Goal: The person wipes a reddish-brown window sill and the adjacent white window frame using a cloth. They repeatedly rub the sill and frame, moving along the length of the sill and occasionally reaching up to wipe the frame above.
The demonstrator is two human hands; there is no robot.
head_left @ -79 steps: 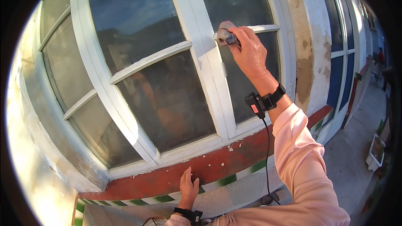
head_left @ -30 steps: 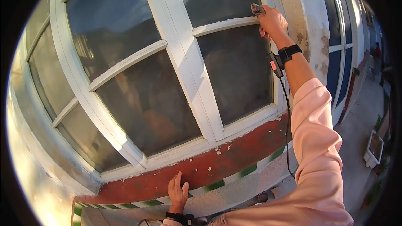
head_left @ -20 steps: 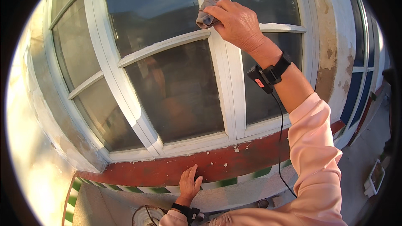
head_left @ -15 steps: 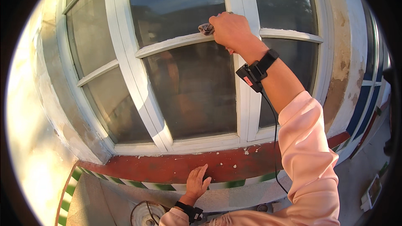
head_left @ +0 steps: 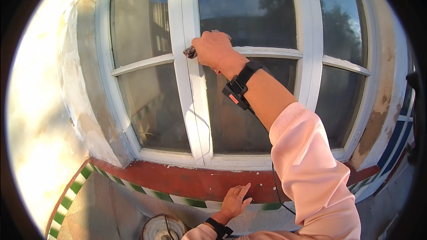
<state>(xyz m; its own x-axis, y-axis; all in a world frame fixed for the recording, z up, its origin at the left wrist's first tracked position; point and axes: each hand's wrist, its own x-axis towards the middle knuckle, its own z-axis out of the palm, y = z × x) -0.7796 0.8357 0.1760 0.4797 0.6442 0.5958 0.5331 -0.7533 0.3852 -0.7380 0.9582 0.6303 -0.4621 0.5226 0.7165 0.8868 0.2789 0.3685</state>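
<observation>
My right hand point(head_left: 214, 50) is closed around a crumpled grey-brown cloth point(head_left: 190, 52). It presses the cloth to the white middle upright point(head_left: 181, 22) of a window, where the horizontal glazing bar point(head_left: 269, 52) meets it. Part of the cloth is hidden behind my fingers. Lower down, my left hand point(head_left: 235, 201) lies with its fingers stretched at the front edge of the red window sill point(head_left: 178, 180), holding nothing. Both wrists wear black straps with small devices.
Glass panes point(head_left: 247, 11) fill the white frame on all sides. Peeling plaster point(head_left: 91, 75) edges the window. A round, worn metal lid or pan point(head_left: 153, 231) lies below the sill. A black cable point(head_left: 278, 186) hangs from my right wrist.
My right hand has slid the cloth leftward along the glazing bar to the upright. The view has shifted left, and my left hand still rests at the sill.
</observation>
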